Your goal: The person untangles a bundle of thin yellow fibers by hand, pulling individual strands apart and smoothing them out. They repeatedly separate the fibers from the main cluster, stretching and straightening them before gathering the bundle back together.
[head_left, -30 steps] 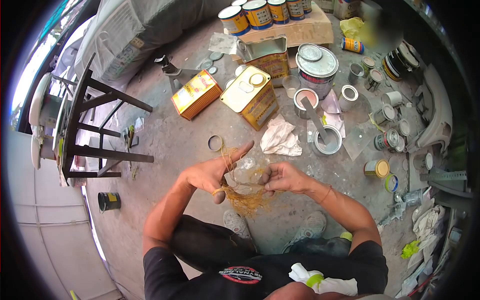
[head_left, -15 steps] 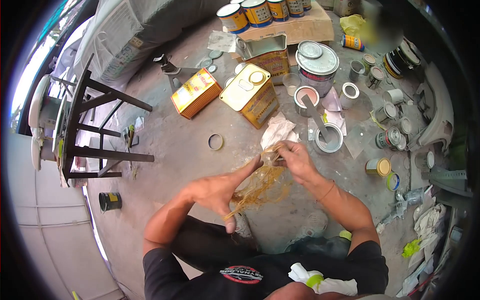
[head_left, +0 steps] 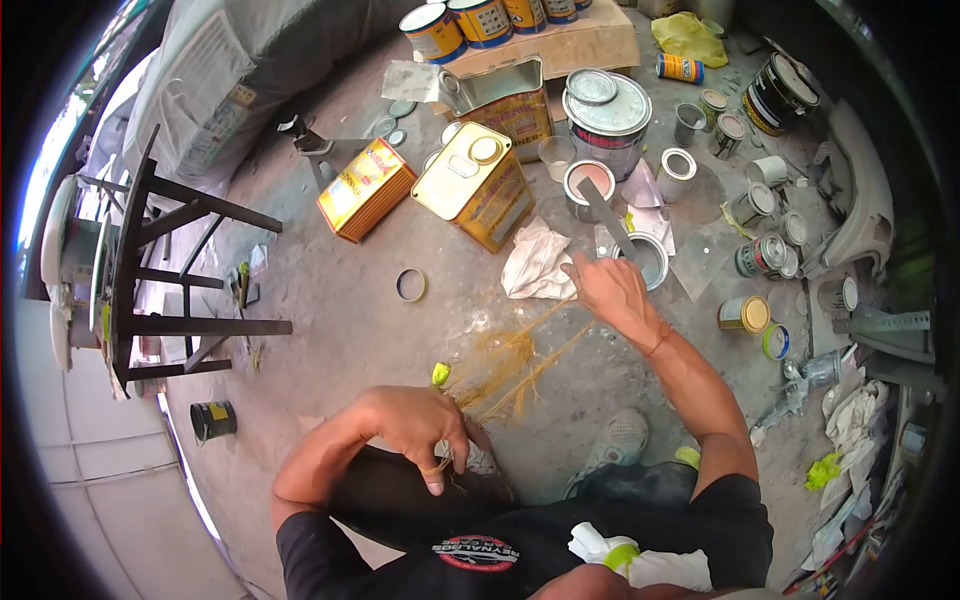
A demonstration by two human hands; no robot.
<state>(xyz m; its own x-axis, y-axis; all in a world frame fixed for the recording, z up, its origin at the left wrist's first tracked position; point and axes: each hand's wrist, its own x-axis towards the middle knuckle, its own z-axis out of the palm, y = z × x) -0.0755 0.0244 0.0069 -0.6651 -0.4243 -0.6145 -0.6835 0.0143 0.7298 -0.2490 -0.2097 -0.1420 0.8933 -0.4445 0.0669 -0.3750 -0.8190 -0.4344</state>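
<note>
Tangled yellow-brown string (head_left: 515, 352) stretches between my two hands above the concrete floor, with a loose fuzzy clump in its middle. My left hand (head_left: 422, 425), low and near my knee, has its fingers curled, and a strand loops around its thumb. Farther out, my right hand (head_left: 618, 295) pinches the other end of the string; its fingertips are partly hidden. A crumpled white cloth (head_left: 538, 262) lies just left of that hand. Just beyond it stands an open can (head_left: 652, 262) with a flat grey stick (head_left: 608, 218) across it. Something bright yellow-green (head_left: 440, 374) shows beside my left hand.
A rectangular thinner tin (head_left: 490, 200) stands ahead, with another tin (head_left: 366, 190) to its left. A large lidded paint bucket (head_left: 608, 125) and several small cans stand to the right. A tape ring (head_left: 411, 285) lies on the floor. A dark metal stand (head_left: 200, 325) is at left.
My hands have moved apart: the left down and left, the right farther right. The bunched string is now drawn out between them. The view has shifted slightly.
</note>
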